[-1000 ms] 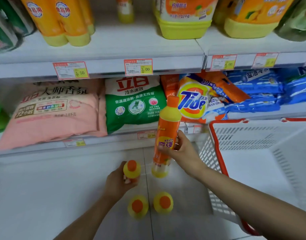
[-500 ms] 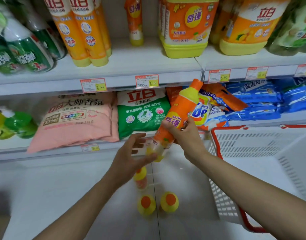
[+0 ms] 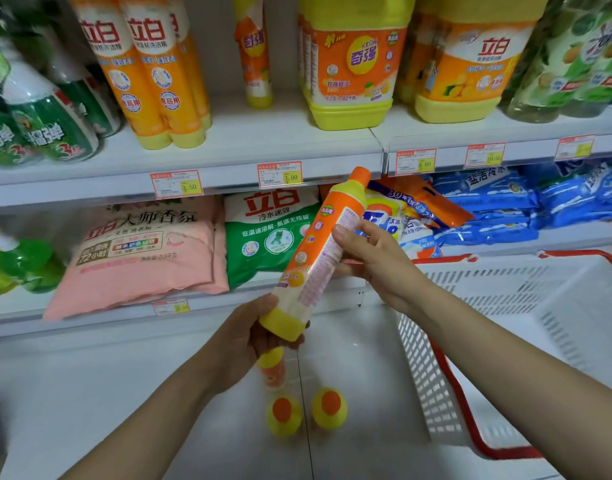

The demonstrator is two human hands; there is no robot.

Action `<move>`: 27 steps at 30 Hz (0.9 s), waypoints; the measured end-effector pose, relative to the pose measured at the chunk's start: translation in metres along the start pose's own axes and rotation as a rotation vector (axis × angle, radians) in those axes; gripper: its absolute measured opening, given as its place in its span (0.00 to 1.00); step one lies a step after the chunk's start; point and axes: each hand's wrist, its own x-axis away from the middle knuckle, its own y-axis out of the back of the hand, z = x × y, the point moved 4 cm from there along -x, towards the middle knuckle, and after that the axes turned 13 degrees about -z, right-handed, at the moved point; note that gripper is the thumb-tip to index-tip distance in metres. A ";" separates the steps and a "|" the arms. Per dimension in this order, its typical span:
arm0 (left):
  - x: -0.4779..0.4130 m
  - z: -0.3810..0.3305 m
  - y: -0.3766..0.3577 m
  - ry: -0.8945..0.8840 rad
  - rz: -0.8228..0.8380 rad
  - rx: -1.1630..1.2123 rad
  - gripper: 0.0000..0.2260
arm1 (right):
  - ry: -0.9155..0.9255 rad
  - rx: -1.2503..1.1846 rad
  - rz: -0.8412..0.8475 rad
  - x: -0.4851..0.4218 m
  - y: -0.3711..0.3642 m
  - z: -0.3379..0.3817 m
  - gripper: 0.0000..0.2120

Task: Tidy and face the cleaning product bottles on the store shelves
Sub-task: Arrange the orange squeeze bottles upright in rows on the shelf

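On the white bottom shelf [image 3: 124,393], small bottles [image 3: 283,415] stand near a white basket [image 3: 505,289] with a red rim. Above them, the left hand [image 3: 242,341] curls its fingers round the yellow base of a tilted orange bottle [image 3: 318,251], and the right hand [image 3: 377,261] pinches its middle. Behind, powder bags [image 3: 141,251] lie under an upper shelf [image 3: 263,147] lined with price tags [image 3: 279,174].

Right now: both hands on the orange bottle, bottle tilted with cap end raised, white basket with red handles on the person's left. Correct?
One thing is off: the head view shows the white basket on the person's right, not the left. The rest stands: the left hand grips the yellow base and the right hand the middle of the orange bottle, which is tilted with its cap end raised.
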 end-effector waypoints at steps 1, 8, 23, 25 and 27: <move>0.000 -0.003 0.000 -0.022 0.000 -0.007 0.34 | 0.004 -0.032 0.001 0.000 -0.001 0.000 0.16; -0.006 -0.012 0.015 -0.498 -0.235 -0.553 0.25 | 0.049 -0.006 -0.047 -0.002 -0.013 0.010 0.25; -0.017 -0.020 -0.014 -0.734 -0.266 -0.707 0.23 | 0.419 0.192 0.135 0.016 -0.009 0.044 0.36; -0.017 -0.021 -0.008 -0.852 -0.392 -0.778 0.23 | 0.540 0.256 0.005 0.014 -0.001 0.063 0.23; -0.014 -0.021 -0.003 -0.912 -0.519 -0.844 0.24 | 0.609 0.292 0.012 0.016 0.002 0.071 0.13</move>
